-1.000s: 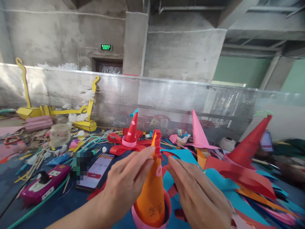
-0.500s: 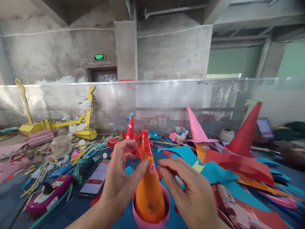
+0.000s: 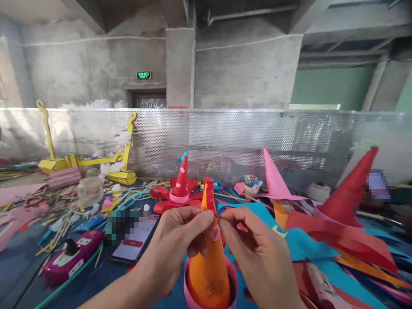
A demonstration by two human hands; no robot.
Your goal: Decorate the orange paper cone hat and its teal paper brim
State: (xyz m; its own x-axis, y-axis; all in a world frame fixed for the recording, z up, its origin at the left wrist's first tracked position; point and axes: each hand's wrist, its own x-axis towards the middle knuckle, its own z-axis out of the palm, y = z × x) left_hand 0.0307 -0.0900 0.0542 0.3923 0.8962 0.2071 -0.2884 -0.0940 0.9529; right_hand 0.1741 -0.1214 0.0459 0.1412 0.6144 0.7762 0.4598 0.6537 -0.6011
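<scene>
An orange paper cone (image 3: 206,268) with dark handwriting stands in front of me, a pink band (image 3: 187,286) circling its base. Pleated red paper (image 3: 209,193) runs down its upper edge. My left hand (image 3: 175,236) is closed at the cone's upper part, thumb and fingers pinched over it. From the other side my right hand (image 3: 265,249) pinches with thumb and forefinger at the cone's right edge. Between the hands a pink paper ring (image 3: 216,234) shows partly, beside the fingertips. Whatever either pinch holds is hidden.
Left lie a phone (image 3: 137,240), a purple power strip (image 3: 74,257) and a clear jar (image 3: 90,191). Behind stand a small red cone (image 3: 182,178), a pink cone hat (image 3: 273,178) and a large red cone (image 3: 346,195). Blue paper (image 3: 305,244) and red sheets (image 3: 341,231) cover the right.
My hands, earlier apart with the left fingers spread, have come together at the cone's upper part and closed into pinches. The view has shifted slightly left.
</scene>
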